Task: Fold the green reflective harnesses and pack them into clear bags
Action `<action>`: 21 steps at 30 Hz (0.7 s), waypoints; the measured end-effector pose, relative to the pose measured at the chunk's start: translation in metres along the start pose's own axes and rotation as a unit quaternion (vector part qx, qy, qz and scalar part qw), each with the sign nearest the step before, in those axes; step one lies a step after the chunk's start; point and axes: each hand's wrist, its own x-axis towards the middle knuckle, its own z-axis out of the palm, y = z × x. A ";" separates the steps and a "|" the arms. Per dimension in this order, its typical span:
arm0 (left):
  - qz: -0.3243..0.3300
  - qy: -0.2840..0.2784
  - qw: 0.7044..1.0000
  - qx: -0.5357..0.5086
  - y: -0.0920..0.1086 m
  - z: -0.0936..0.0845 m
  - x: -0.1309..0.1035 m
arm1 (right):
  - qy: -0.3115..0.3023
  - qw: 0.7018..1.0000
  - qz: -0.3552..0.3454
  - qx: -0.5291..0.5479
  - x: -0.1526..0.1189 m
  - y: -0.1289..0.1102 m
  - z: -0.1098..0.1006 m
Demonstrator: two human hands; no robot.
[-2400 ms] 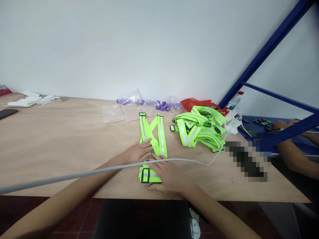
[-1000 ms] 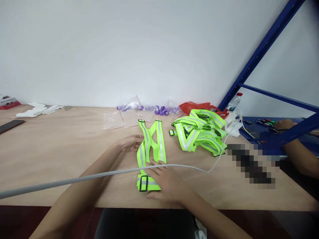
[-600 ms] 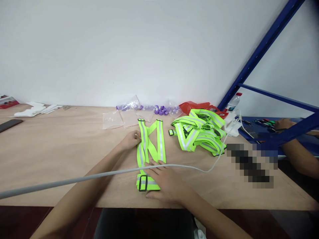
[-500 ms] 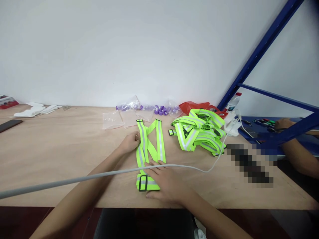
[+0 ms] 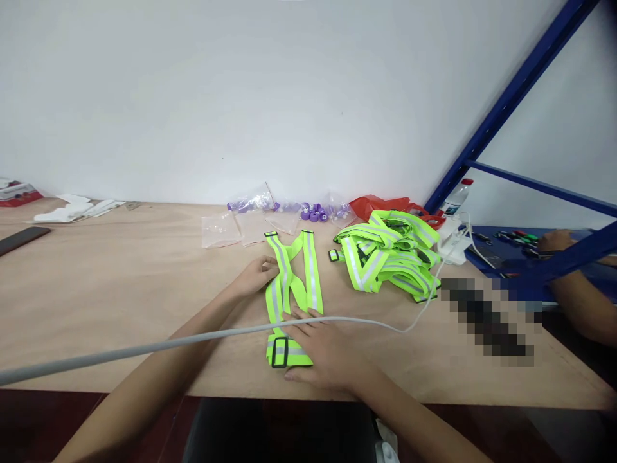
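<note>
A neon-yellow reflective vest [image 5: 312, 273] of elastic straps with silver stripes lies flattened on the table, its straps crossing in the middle. My left hand [image 5: 258, 275] is at the left strap, its curled fingers closed at the strap's edge; the fingertips are partly hidden. Spread flat, my right hand [image 5: 325, 347] presses on the lower end of the vest, covering part of its folded waistband. A black buckle [image 5: 279, 352] shows just left of that hand.
Right of the vest is a heap of similar vests [image 5: 385, 251], before a red bag [image 5: 380, 206]. Purple caps [image 5: 314, 212] and clear plastic bags [image 5: 220, 230] line the wall. A white cable [image 5: 216, 335] crosses the view. Another person's arm [image 5: 578, 289] shows beyond the blue frame [image 5: 511, 96].
My left fingers have shifted slightly right, and the left strap's upper part now bends inward toward the crossing. My right hand stays pressed on the vest. The whole view has shifted slightly.
</note>
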 end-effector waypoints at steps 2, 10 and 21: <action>-0.026 -0.058 0.997 -0.049 0.004 -0.004 -0.002 | 0.000 1.000 0.001 -0.003 0.000 0.000 0.000; -0.043 -0.150 0.979 -0.130 -0.002 -0.018 -0.014 | 0.005 1.000 -0.001 -0.008 -0.001 0.000 0.000; 0.037 -0.003 0.998 0.055 -0.010 -0.016 -0.014 | 0.008 1.000 0.000 -0.005 0.000 -0.001 -0.001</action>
